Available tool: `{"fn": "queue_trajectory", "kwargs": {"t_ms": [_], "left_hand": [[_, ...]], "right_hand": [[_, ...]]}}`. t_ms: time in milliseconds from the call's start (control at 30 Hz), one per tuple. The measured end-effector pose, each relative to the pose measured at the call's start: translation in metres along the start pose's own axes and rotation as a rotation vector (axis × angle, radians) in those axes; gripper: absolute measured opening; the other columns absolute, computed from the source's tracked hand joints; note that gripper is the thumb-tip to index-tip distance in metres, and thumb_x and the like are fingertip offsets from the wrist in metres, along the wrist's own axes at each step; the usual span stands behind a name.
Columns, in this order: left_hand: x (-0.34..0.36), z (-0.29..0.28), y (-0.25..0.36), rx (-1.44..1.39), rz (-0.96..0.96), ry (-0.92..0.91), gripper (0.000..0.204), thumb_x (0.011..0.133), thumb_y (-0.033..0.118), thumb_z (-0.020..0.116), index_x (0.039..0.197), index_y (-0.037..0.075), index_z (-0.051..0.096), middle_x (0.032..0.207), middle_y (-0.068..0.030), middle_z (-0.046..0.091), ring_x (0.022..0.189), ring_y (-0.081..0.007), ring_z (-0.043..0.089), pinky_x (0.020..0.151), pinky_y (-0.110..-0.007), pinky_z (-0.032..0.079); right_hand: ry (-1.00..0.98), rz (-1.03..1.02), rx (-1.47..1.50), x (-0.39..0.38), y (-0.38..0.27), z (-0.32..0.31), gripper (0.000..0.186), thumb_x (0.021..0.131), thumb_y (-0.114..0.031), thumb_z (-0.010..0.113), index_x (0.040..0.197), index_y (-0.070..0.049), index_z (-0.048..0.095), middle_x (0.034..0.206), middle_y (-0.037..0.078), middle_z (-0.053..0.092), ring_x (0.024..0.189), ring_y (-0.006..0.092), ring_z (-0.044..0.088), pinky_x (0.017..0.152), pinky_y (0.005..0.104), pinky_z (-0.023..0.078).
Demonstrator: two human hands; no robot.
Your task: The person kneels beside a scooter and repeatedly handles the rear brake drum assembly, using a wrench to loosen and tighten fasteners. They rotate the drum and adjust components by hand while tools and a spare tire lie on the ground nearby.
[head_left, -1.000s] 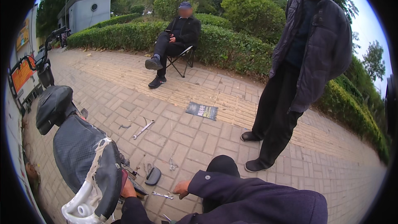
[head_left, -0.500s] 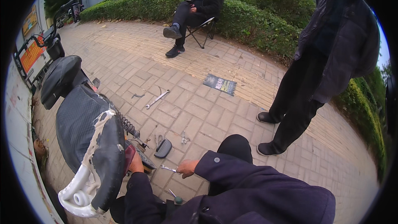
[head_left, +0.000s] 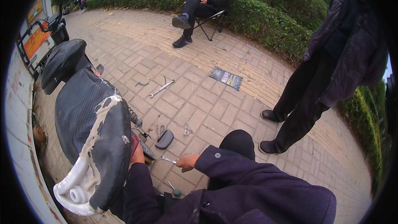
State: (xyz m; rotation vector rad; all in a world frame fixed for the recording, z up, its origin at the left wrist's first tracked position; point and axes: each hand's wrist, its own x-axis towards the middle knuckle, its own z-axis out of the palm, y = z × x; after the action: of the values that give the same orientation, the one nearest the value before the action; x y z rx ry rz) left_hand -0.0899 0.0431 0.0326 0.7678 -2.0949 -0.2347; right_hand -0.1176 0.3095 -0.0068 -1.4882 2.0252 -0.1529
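Note:
A scooter with a torn black seat and white exposed padding at its rear stands at my left. My left hand reaches to its rear, beside the red tail light; the fingertips are hidden there. My right hand is closed around a small wrench, whose free end points left toward the scooter's rear fender. A screwdriver with a green handle lies on the paving below that hand. Just beyond the wrench rests a dark grey, rounded part.
Farther off on the bricks lie a long wrench, a small dark piece, a metal piece and a printed dark sheet. One person stands at the right; another sits on a folding chair before a hedge.
The view has shifted, so the paving and the tools on it appear higher. My right hand still grips the wrench, and my left stays at the scooter's rear.

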Motion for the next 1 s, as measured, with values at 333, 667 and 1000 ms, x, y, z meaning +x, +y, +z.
{"fn": "queue_trajectory", "kwargs": {"t_ms": [333, 667, 1000], "left_hand": [[0.011, -0.027, 0.028, -0.082, -0.017, -0.014, 0.044, 0.084, 0.036, 0.065, 0.110, 0.000, 0.066, 0.113, -0.0257, 0.064, 0.104, -0.0445, 0.060, 0.085, -0.054, 0.048], [0.026, -0.039, 0.049, 0.064, -0.282, -0.274, 0.047, 0.082, 0.031, 0.066, 0.119, 0.002, 0.061, 0.116, -0.0227, 0.058, 0.112, -0.0407, 0.052, 0.098, -0.051, 0.041], [0.019, -0.022, 0.026, 0.118, -0.123, -0.190, 0.045, 0.081, 0.025, 0.066, 0.118, 0.001, 0.060, 0.110, -0.0214, 0.058, 0.108, -0.0405, 0.053, 0.096, -0.049, 0.040]], "right_hand": [[-0.052, 0.140, 0.291, -0.002, 0.028, -0.026, 0.047, 0.084, -0.037, 0.070, 0.116, -0.003, 0.066, 0.107, 0.019, 0.069, 0.104, 0.0356, 0.066, 0.085, 0.0448, 0.052], [0.546, 0.387, 1.362, 0.064, 0.067, -0.069, 0.050, 0.094, -0.033, 0.067, 0.125, 0.006, 0.058, 0.106, 0.016, 0.067, 0.089, 0.0225, 0.066, 0.077, 0.0342, 0.053], [0.482, 0.003, 1.432, 0.124, 0.074, -0.087, 0.065, 0.095, -0.037, 0.065, 0.144, 0.002, 0.046, 0.131, 0.024, 0.060, 0.123, 0.0297, 0.056, 0.102, 0.0377, 0.045]]}}
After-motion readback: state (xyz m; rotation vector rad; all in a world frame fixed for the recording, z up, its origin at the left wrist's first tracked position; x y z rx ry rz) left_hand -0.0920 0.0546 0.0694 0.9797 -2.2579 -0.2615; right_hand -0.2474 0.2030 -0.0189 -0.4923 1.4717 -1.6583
